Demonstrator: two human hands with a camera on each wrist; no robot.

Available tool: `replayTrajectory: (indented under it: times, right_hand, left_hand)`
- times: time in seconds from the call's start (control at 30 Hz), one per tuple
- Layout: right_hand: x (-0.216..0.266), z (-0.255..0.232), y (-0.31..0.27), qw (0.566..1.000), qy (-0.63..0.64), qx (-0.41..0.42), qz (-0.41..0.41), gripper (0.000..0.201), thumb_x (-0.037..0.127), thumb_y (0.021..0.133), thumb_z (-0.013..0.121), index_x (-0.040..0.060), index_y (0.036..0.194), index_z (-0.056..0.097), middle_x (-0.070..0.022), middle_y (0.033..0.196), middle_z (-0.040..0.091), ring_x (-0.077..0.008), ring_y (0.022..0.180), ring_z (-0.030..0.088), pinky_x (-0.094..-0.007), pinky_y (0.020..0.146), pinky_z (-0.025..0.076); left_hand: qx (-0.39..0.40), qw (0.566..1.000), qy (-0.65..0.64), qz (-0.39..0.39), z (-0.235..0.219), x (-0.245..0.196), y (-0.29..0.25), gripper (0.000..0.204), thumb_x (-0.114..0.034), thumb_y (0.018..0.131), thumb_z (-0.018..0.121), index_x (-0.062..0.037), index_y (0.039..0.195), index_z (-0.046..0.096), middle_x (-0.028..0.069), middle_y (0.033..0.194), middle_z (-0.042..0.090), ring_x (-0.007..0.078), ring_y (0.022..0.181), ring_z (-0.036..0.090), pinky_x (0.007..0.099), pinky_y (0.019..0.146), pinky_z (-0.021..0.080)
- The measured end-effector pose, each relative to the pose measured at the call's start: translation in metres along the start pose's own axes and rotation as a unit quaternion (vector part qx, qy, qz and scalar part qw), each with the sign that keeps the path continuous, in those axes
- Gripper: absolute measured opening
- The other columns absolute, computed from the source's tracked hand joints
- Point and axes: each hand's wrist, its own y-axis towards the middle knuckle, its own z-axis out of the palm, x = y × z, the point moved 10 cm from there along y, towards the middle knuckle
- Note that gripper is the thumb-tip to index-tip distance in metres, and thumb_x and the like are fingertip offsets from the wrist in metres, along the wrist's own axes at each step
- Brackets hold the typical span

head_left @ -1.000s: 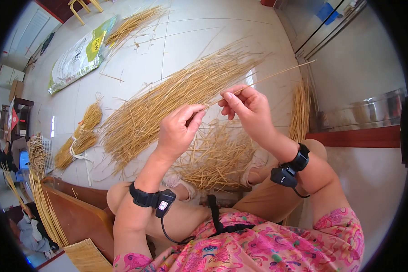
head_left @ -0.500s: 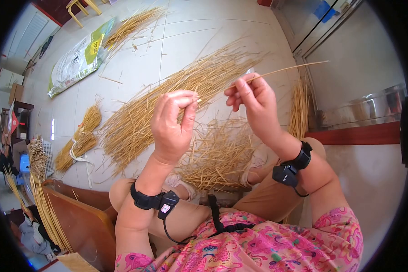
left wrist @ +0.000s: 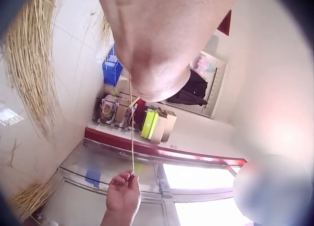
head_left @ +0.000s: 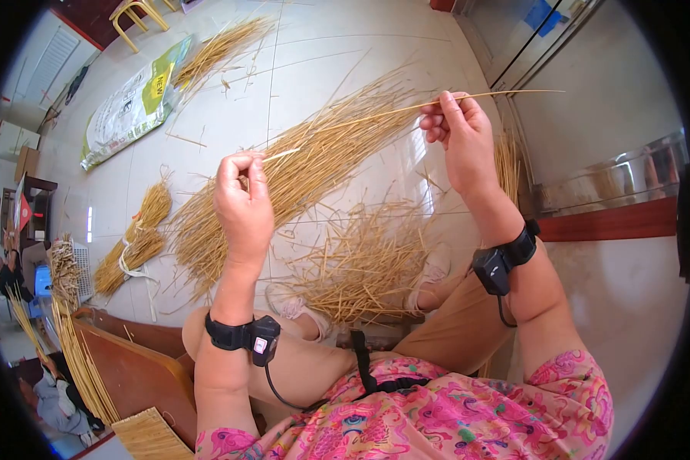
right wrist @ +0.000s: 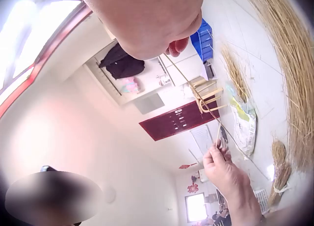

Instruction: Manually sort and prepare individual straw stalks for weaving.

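Observation:
In the head view my right hand [head_left: 469,149] is raised at the right and pinches a long, thin straw stalk [head_left: 521,92] between thumb and fingers. The stalk sticks out on both sides of the hand, its left part crossing over the straw heap. At the left, my left hand [head_left: 244,207] pinches a short pale strip of straw [head_left: 282,155] that points right. The hands are well apart. The right wrist view shows the left hand [right wrist: 230,179] with the strip near the slanting stalk [right wrist: 189,81].
A long heap of straw [head_left: 284,169] covers the floor ahead, with loose scraps [head_left: 360,268] between the feet. To the left lie a tied straw bundle [head_left: 142,230] and a printed sack [head_left: 134,107]. More straw [head_left: 506,165] leans by the metal door at right. A wooden chair [head_left: 138,368] stands lower left.
My hands have drawn apart: the left went left and slightly down, the right went up and right with the stalk. The pale strip now shows out of the left fingers.

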Motion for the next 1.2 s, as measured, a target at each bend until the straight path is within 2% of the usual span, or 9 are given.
replayTrajectory:
  times: [0.07, 0.2, 0.3, 0.47, 0.57, 0.7, 0.83, 1.0, 1.2]
  right_hand:
    - [0.001, -0.011, 0.006, 1.0, -0.003, -0.02, -0.01, 0.015, 0.016, 0.096, 0.047, 0.0023, 0.089, 0.05, -0.0091, 0.082, 0.062, -0.0112, 0.064, 0.058, -0.0219, 0.053, 0.045]
    - [0.009, -0.022, 0.014, 0.999, -0.004, -0.04, -0.025, 0.016, 0.016, 0.095, 0.047, 0.0023, 0.089, 0.05, -0.0094, 0.082, 0.062, -0.012, 0.065, 0.059, -0.0222, 0.053, 0.045]
    - [0.01, -0.022, 0.016, 0.999, -0.014, -0.043, -0.024, 0.016, 0.016, 0.095, 0.047, 0.0021, 0.089, 0.05, -0.0096, 0.082, 0.062, -0.0121, 0.064, 0.058, -0.0224, 0.053, 0.045]
    - [0.013, -0.019, 0.015, 0.998, -0.028, -0.041, -0.026, 0.016, 0.017, 0.095, 0.048, 0.002, 0.089, 0.051, -0.0095, 0.081, 0.062, -0.012, 0.063, 0.058, -0.0223, 0.052, 0.045]
    - [0.016, -0.026, 0.019, 0.999, -0.012, -0.042, -0.03, 0.017, 0.018, 0.095, 0.05, 0.0019, 0.089, 0.052, -0.009, 0.08, 0.062, -0.0115, 0.063, 0.058, -0.0218, 0.052, 0.045]
    - [0.031, -0.059, 0.038, 0.995, -0.021, -0.079, -0.054, 0.019, 0.019, 0.094, 0.051, 0.0021, 0.087, 0.053, -0.0083, 0.08, 0.063, -0.0105, 0.063, 0.058, -0.0207, 0.053, 0.045]
    - [0.04, -0.078, 0.048, 0.992, 0.044, -0.104, -0.055, 0.022, 0.022, 0.094, 0.052, 0.0002, 0.098, 0.056, -0.0093, 0.085, 0.064, -0.0107, 0.066, 0.06, -0.0193, 0.054, 0.046]
    - [-0.011, 0.012, 0.007, 0.994, -0.059, 0.089, 0.02, 0.028, 0.024, 0.092, 0.054, -0.0009, 0.103, 0.056, -0.0087, 0.087, 0.064, -0.0111, 0.069, 0.061, -0.0216, 0.057, 0.047]
    - [-0.104, 0.099, -0.083, 0.899, -0.232, 0.337, 0.155, 0.032, 0.023, 0.091, 0.057, -0.0016, 0.111, 0.056, -0.0073, 0.085, 0.064, -0.0103, 0.073, 0.06, -0.0247, 0.059, 0.049]
  left_hand:
    - [0.004, 0.999, -0.006, -0.041, -0.006, 0.016, 0.002, 0.007, -0.007, 0.088, 0.056, -0.0004, 0.086, 0.055, 0.007, 0.082, 0.063, 0.0112, 0.066, 0.053, 0.0245, 0.061, 0.043]
    - [0.426, 0.894, -0.033, -0.134, 0.05, 0.03, -0.037, 0.016, -0.01, 0.084, 0.061, -0.0007, 0.097, 0.061, 0.0033, 0.083, 0.063, 0.0085, 0.068, 0.052, 0.0243, 0.064, 0.045]
    - [0.461, 0.887, 0.03, 0.006, 0.068, 0.015, -0.063, 0.016, -0.009, 0.079, 0.065, -0.0009, 0.092, 0.06, 0.0105, 0.084, 0.063, 0.0193, 0.069, 0.059, 0.0292, 0.067, 0.048]
    - [0.178, 0.969, 0.159, 0.058, 0.025, -0.01, -0.008, 0.042, -0.01, 0.074, 0.069, -0.0037, 0.112, 0.053, 0.0114, 0.101, 0.057, 0.0267, 0.096, 0.055, 0.0371, 0.085, 0.044]
    - [0.064, 0.954, 0.248, 0.156, 0.006, -0.025, 0.004, 0.038, -0.012, 0.074, 0.07, -0.0047, 0.107, 0.053, 0.0111, 0.106, 0.055, 0.0285, 0.095, 0.054, 0.0398, 0.084, 0.042]
    - [0.26, 0.939, 0.217, 0.067, 0.024, 0.043, -0.006, 0.023, -0.015, 0.086, 0.058, -0.0055, 0.106, 0.051, 0.012, 0.089, 0.059, 0.0272, 0.089, 0.057, 0.0404, 0.086, 0.041]
    - [0.271, 0.957, 0.107, -0.004, 0.023, 0.043, -0.006, 0.017, -0.016, 0.094, 0.046, -0.004, 0.104, 0.051, 0.0091, 0.073, 0.054, 0.019, 0.071, 0.054, 0.0336, 0.066, 0.043]
    - [0.203, 0.965, -0.094, -0.136, 0.035, 0.056, -0.001, 0.024, -0.021, 0.099, 0.036, -0.0022, 0.101, 0.051, 0.0023, 0.068, 0.044, 0.0095, 0.06, 0.041, 0.0263, 0.057, 0.038]
    - [0.186, 0.803, -0.502, -0.259, 0.066, 0.052, 0.003, 0.028, -0.024, 0.1, 0.034, -0.0008, 0.108, 0.047, 0.0006, 0.071, 0.042, 0.0095, 0.065, 0.038, 0.0246, 0.063, 0.037]
